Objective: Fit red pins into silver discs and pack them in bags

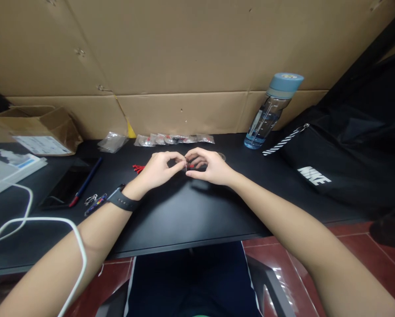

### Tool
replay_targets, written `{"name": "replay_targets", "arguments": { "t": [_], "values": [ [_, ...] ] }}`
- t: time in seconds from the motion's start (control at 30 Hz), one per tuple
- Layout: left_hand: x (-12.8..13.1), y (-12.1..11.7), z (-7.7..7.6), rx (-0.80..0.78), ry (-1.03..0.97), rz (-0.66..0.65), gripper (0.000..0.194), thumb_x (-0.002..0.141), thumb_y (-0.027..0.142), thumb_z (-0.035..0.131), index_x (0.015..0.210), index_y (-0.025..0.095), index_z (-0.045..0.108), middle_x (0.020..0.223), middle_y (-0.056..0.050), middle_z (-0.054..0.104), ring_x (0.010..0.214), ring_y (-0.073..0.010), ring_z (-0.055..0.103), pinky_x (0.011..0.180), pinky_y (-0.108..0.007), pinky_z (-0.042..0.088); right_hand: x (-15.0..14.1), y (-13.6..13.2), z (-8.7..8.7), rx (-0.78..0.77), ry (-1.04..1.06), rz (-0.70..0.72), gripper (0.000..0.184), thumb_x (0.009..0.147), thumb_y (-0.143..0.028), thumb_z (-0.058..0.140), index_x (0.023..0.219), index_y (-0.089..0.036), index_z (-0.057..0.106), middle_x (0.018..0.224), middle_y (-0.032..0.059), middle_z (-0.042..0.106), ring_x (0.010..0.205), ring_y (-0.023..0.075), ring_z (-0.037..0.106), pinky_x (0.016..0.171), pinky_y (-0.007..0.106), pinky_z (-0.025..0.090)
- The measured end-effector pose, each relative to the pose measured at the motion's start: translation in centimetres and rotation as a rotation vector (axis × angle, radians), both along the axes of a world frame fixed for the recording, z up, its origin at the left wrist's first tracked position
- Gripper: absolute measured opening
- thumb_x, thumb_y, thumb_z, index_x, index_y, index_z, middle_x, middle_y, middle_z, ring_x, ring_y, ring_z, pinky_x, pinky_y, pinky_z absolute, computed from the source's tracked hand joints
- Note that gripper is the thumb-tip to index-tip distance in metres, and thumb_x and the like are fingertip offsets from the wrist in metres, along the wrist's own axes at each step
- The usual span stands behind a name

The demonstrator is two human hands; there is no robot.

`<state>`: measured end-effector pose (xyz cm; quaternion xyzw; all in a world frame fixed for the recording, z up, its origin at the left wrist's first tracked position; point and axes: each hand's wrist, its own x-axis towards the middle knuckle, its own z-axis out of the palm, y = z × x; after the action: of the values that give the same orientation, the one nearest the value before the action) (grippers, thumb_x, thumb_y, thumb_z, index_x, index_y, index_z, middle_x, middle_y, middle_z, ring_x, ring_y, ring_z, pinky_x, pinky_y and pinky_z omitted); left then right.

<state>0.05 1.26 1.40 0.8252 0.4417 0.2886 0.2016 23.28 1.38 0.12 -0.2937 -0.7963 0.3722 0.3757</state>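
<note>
"What have you got in your hands?"

"A small piece with a bit of red on it [190, 166]. My left hand [159, 169] pinches it at the fingertips, and my right hand [212, 167] closes its thumb and fingers on it from the other side. It's too small to make out more."

"Where are you holding it?"

"Just above the black tabletop [191, 215]. Red cords [138, 168] lie beside my left hand."

"And past your hands?"

"A row of clear packets [174, 139], with empty-looking plastic bags [112, 142] left of them."

"Further out?"

"On my left, a blue pen [88, 178] along a dark tablet [65, 182], then a paper bag [54, 130]. On my right, a tilted water bottle [266, 116] near a black bag [345, 158]."
</note>
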Motion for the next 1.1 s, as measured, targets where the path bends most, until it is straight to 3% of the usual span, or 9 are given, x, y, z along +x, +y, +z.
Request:
{"name": "replay_targets", "arguments": {
  "t": [0.13,0.23,0.43,0.67,0.8,0.97,1.1],
  "values": [
    [-2.3,1.0,1.4,0.092,0.253,-0.015,0.032,0.097,0.046,0.057,0.1,0.024,0.08,0.104,-0.006,0.082,0.096,-0.0261,0.073,0.096,-0.038,0.047,0.1,-0.1,0.1,0.093,-0.133,0.03,0.041,0.082,-0.024,0.082,0.119,-0.021,0.066,0.112,0.0049,0.075,0.094,0.0184,0.074,0.082,0.032,0.06],
    [-5.0,2.2,2.1,0.05,0.42,0.035,0.028,0.089,0.05,0.066,0.096,0.026,0.08,0.099,-0.006,0.082,0.101,-0.03,0.073,0.102,-0.043,0.044,0.4,-0.1,0.5,0.184,-0.219,0.035,0.04,0.079,-0.02,0.082,0.116,-0.02,0.069,0.11,0.0053,0.073,0.091,0.0181,0.071,0.082,0.032,0.059],
    [-8.7,3.5,2.2,-0.171,0.418,-0.029,0.059,0.07,0.066,0.081,0.115,0.027,0.078,0.115,-0.005,0.079,0.103,-0.0273,0.072,0.092,-0.032,0.053,1.6,0.7,1.5,0.289,-0.326,-0.02,0.041,0.073,-0.016,0.08,0.114,-0.023,0.076,0.112,0.006,0.074,0.102,0.0241,0.071,0.097,0.039,0.056],
    [-11.8,4.1,2.3,-0.448,0.393,0.006,0.069,0.055,0.051,0.089,0.119,0.028,0.075,0.117,-0.005,0.079,0.108,-0.0279,0.072,0.09,-0.033,0.057,2.9,2.0,1.1,0.298,-0.441,-0.04,0.041,0.072,-0.018,0.079,0.114,-0.022,0.079,0.112,0.0077,0.076,0.102,0.0262,0.072,0.097,0.039,0.055],
    [-13.0,4.6,2.0,-0.398,0.394,0.064,0.063,0.054,0.048,0.087,0.114,0.028,0.077,0.109,-0.005,0.08,0.101,-0.0272,0.073,0.09,-0.034,0.056,3.3,2.4,0.9,0.277,-0.44,-0.081,0.048,0.073,-0.018,0.079,0.121,-0.022,0.076,0.109,0.0061,0.077,0.095,0.023,0.072,0.092,0.036,0.055],
    [-13.3,5.2,1.2,-0.328,0.434,0.081,0.049,0.063,0.05,0.078,0.107,0.027,0.079,0.112,-0.006,0.081,0.103,-0.0274,0.073,0.094,-0.035,0.054,3.6,2.6,1.2,0.267,-0.428,-0.097,0.042,0.075,-0.018,0.077,0.117,-0.02,0.076,0.107,0.0061,0.077,0.089,0.0207,0.071,0.087,0.035,0.055],
    [-14.8,5.7,0.7,-0.332,0.395,0.109,0.057,0.06,0.042,0.076,0.114,0.027,0.077,0.115,-0.006,0.08,0.105,-0.0268,0.073,0.096,-0.034,0.054,4.2,3.0,1.3,0.273,-0.393,-0.133,0.043,0.075,-0.018,0.076,0.117,-0.021,0.075,0.107,0.006,0.077,0.089,0.0209,0.072,0.081,0.034,0.057]
  ]
}}
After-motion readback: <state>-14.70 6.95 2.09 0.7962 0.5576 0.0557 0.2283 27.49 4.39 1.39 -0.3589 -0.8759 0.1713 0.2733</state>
